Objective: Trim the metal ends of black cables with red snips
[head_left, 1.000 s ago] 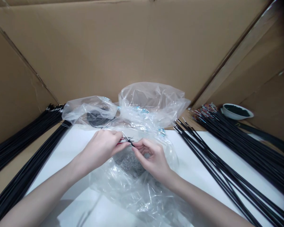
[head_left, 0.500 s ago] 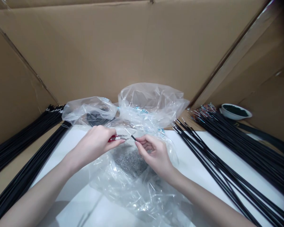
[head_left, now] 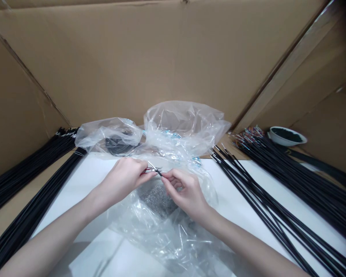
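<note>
My left hand (head_left: 126,174) is closed around small red-handled snips (head_left: 148,168), whose metal blades point right. Thumb and fingers of my right hand (head_left: 187,185) pinch a short black cable end (head_left: 158,173); a thin pale core sticks out of it, up and to the left. The blades meet or overlap the cable near where the pale core leaves the black jacket; whether they touch it I cannot tell. Just below both hands lies a clear plastic bag (head_left: 187,240) with a heap of fine grey, shiny bits (head_left: 157,198) in it.
Bundles of black cables lie at the left (head_left: 46,192) and right (head_left: 294,184), with several looser cables (head_left: 256,192) inside the right bundle. More clear bags (head_left: 184,119) stand behind. A white bowl (head_left: 279,141) of dark contents sits back right. Cardboard walls (head_left: 173,57) enclose the white worktop (head_left: 83,215).
My left hand has moved right with the snips, so their blades now reach the cable end. My right hand has shifted slightly down and left with the cable.
</note>
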Motion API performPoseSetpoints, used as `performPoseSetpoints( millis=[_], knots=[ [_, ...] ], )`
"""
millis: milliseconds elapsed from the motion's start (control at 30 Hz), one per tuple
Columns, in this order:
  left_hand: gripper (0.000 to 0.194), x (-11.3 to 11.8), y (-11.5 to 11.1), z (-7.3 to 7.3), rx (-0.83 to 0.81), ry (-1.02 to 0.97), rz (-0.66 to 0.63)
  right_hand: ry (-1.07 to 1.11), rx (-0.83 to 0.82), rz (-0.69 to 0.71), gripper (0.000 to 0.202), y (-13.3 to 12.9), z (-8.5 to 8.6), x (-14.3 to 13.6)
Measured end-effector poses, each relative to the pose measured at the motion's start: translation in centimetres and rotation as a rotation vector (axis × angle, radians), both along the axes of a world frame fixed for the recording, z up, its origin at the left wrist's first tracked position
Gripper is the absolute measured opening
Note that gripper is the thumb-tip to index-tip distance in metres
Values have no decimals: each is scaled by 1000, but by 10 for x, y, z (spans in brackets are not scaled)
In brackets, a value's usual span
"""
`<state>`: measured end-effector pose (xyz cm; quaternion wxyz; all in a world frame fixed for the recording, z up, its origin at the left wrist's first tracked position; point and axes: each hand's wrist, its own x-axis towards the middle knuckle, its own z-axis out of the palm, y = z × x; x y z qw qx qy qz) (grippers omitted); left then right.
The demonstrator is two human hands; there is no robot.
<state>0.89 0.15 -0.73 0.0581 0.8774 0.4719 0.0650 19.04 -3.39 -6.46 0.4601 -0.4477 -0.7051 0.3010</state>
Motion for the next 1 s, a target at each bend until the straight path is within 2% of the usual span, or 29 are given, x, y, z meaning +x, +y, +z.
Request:
performPoseSetpoints(
  millis=[267, 500, 800, 1000],
  knots=[
    [45, -3, 8, -1, -12, -63, -25, -168, 159, -58, 13, 5, 0, 8],
    [42, 0, 8, -5, -9, -97, -10, -247, 243, -86, 12, 2, 0, 5],
    [43, -9, 6, 11, -1, -83, 9, -138, 169, -134, 10, 7, 1, 8],
    [43, -6, 4, 8, 26, -74, 2, -13, 11, -64, 10, 5, 2, 4]
  ],
)
